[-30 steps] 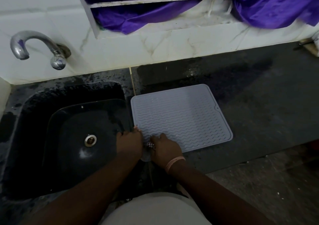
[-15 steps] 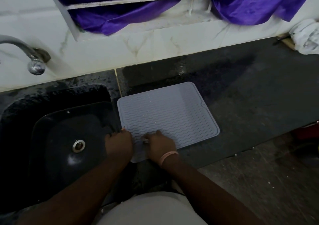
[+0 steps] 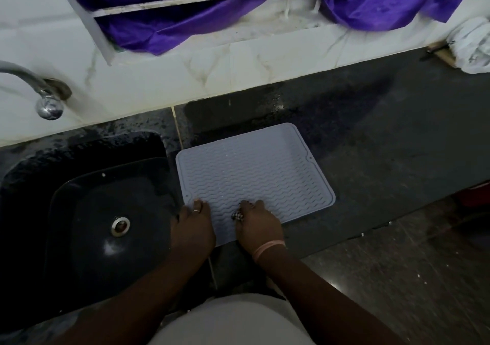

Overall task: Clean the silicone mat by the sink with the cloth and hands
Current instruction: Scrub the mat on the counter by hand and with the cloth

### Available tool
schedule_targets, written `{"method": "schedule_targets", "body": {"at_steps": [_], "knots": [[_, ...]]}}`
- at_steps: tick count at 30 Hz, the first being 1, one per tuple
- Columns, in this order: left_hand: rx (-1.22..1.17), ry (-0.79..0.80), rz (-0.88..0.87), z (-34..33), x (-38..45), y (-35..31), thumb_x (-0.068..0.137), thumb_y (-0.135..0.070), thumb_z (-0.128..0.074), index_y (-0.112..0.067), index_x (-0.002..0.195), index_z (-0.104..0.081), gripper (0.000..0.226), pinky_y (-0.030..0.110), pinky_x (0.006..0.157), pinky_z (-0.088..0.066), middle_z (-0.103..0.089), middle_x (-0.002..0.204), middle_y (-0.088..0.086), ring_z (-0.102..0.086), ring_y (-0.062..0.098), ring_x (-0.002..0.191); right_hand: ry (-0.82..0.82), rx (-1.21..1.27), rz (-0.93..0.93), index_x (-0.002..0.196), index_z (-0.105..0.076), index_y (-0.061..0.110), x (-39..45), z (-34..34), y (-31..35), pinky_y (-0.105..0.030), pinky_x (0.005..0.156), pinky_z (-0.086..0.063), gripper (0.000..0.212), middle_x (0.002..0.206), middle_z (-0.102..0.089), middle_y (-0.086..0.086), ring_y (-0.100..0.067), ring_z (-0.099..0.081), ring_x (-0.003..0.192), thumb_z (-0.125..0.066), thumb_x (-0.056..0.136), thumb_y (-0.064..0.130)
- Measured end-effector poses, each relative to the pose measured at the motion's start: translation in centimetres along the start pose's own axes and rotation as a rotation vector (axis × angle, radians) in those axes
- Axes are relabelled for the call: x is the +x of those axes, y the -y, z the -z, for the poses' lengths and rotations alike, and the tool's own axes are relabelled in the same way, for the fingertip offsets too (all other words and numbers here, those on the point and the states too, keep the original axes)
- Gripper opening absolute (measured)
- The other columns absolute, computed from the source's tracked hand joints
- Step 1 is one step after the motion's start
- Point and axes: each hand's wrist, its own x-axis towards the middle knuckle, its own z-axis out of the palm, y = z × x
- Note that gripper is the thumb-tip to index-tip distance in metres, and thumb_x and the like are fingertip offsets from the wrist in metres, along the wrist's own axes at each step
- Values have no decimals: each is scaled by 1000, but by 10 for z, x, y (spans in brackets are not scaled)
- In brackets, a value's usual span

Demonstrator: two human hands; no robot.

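Note:
A grey silicone mat (image 3: 254, 175) with a wavy ribbed surface lies flat on the dark counter (image 3: 384, 138), just right of the black sink (image 3: 87, 212). My left hand (image 3: 192, 228) sits at the mat's near left corner, fingers bent over the edge onto the top. My right hand (image 3: 258, 225), with a ring and a pink wristband, holds the near edge a little to the right, fingers curled down on the ribs. Both thumbs are hidden. A crumpled white cloth-like bundle (image 3: 472, 45) lies at the far right of the counter, away from both hands.
A chrome tap (image 3: 45, 98) juts from the white tiled wall above the sink's back left. Purple fabric (image 3: 212, 8) hangs over the window ledge behind. The counter right of the mat looks damp. The floor (image 3: 397, 278) shows below the counter's front edge.
My hands have spread slightly apart along the mat's near edge, so a strip of mat shows between them. The mat itself stays beside the sink; my view has shifted.

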Motion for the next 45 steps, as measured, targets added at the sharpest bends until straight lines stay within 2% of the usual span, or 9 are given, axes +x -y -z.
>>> {"method": "schedule_targets", "body": {"at_steps": [5,14,20,24,26,31,36,41,45], "knots": [[84,37,-1,8,9,-2,88,-27,-49,-21,148,-36,62,46,108,-31,-32,159,0,-39,30,137,-45,9,-28,116,-63,32,13,31,-45,-32,62,-48,31,102,-59,-6,-26,-64,79,-46,93,44],[180,10,6,7,9,-12,87,-23,-48,-11,143,-44,57,44,103,-37,-44,151,10,-53,29,126,-102,-9,-414,113,-66,26,47,86,-153,-40,84,-51,29,109,-69,-10,-34,-66,100,-48,92,36],[146,-31,1,2,10,-11,81,-16,-57,-6,130,-60,50,46,93,-42,-59,138,15,-64,34,110,-66,-35,-343,114,-62,16,41,68,-120,-36,77,-50,29,117,-60,-15,-34,-66,94,-46,93,29],[84,-97,-35,-4,14,-10,52,1,-78,8,96,-72,45,54,74,-53,-71,98,29,-69,41,72,-1,-4,-190,117,-59,16,26,45,-78,-32,64,-47,30,114,-57,-13,-29,-64,82,-45,94,28],[67,-110,-37,-5,15,-8,45,1,-82,6,90,-73,46,53,71,-52,-72,95,27,-68,40,67,-13,30,-185,119,-59,22,24,46,-80,-33,64,-48,30,111,-57,-12,-29,-64,80,-46,94,33],[83,-88,-15,-2,13,-4,73,-8,-63,-3,108,-71,36,46,83,-45,-72,106,16,-68,36,84,-134,47,-346,114,-61,29,30,71,-138,-37,74,-51,26,104,-63,-11,-32,-66,87,-46,93,36],[38,-71,-4,-1,11,-5,82,-15,-57,-12,136,-57,53,44,92,-47,-60,138,9,-64,33,106,-113,126,-423,116,-62,24,40,75,-156,-41,86,-50,31,110,-66,-13,-33,-64,99,-47,93,37],[-176,-68,-8,-3,6,6,93,-13,-52,-18,152,-40,60,38,101,-46,-43,155,5,-54,29,127,-192,139,-446,111,-61,12,23,51,-121,-37,73,-49,27,104,-60,-18,-36,-62,89,-51,92,28],[-319,-82,14,1,1,14,95,-21,-59,-15,150,-41,59,34,97,-46,-55,143,12,-59,29,120,-146,204,-361,114,-61,11,16,41,-97,-37,68,-49,28,100,-59,-20,-37,-61,81,-54,91,25]]}}
